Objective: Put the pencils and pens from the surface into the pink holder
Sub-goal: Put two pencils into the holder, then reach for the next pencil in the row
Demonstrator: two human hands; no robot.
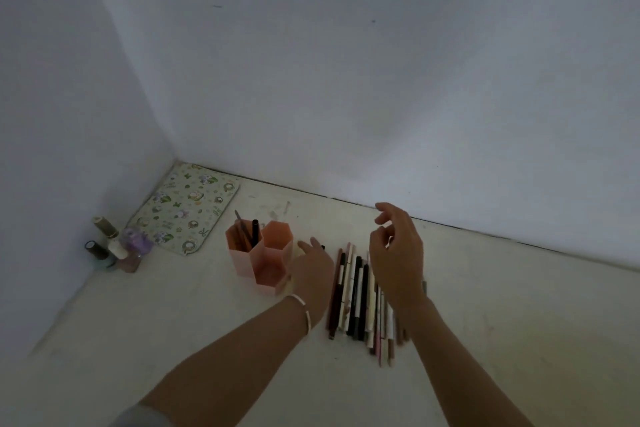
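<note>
On the pale surface (194,308), near the wall corner, stands the pink holder (258,255), three hexagon cells joined; far-left cell has a few dark pencils (246,234) upright, the other two cells look empty. Just right of it lies the row of pens and pencils (360,298), side by side, tips pointing toward the wall, mixed black, white, brown, pink. Printing on them too small to read. Left hand (313,269), white bracelet (304,312) on wrist, lies between holder and row; grip state cannot tell, a dark tip shows just past the fingers. Right hand (398,253) hovers over the row, grip open, fingers loosely curled, holding nothing. Patterned mat (187,206) in the corner, writing illegible. Small bottles (116,246) clustered at left wall, labels unreadable.
</note>
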